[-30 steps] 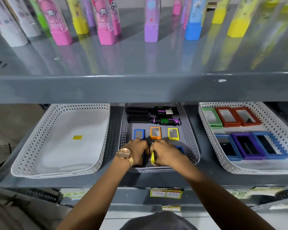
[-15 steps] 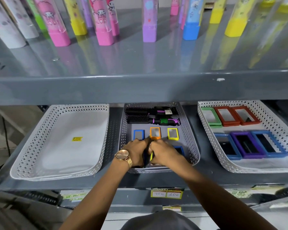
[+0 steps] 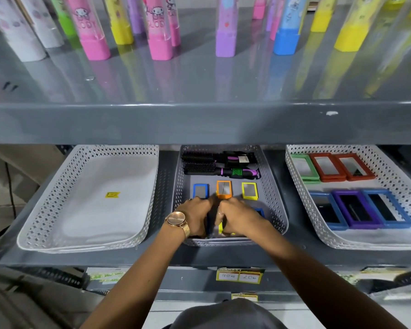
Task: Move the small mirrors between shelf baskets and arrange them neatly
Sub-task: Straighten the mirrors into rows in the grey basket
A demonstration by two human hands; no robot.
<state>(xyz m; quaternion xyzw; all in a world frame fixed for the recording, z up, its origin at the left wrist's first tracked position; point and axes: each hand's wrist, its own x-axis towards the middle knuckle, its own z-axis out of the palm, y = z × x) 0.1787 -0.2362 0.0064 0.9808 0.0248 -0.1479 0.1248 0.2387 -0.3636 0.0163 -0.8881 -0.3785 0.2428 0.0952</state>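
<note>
The grey middle basket (image 3: pixel 274 193) holds a row of small mirrors: blue (image 3: pixel 200 191), orange (image 3: pixel 224 189) and yellow (image 3: pixel 249 190). My left hand (image 3: pixel 195 216), with a gold watch, and my right hand (image 3: pixel 237 217) are side by side at the basket's near end. Both are closed around a bunch of small mirrors standing on edge; a yellow frame (image 3: pixel 220 227) and a dark blue one (image 3: pixel 209 224) show between the fingers. Another blue mirror (image 3: pixel 259 212) peeks out right of my right hand.
Two hairbrushes (image 3: pixel 220 166) lie at the back of the middle basket. A white basket (image 3: pixel 45 210) on the left holds only a yellow sticker. The white basket on the right (image 3: pixel 301 205) carries larger green, red, blue and purple mirrors. The upper shelf edge (image 3: pixel 199 122) overhangs.
Both hands stay at the near end of the middle basket, pressing closer together around the bunched mirrors. The row of three mirrors has not moved.
</note>
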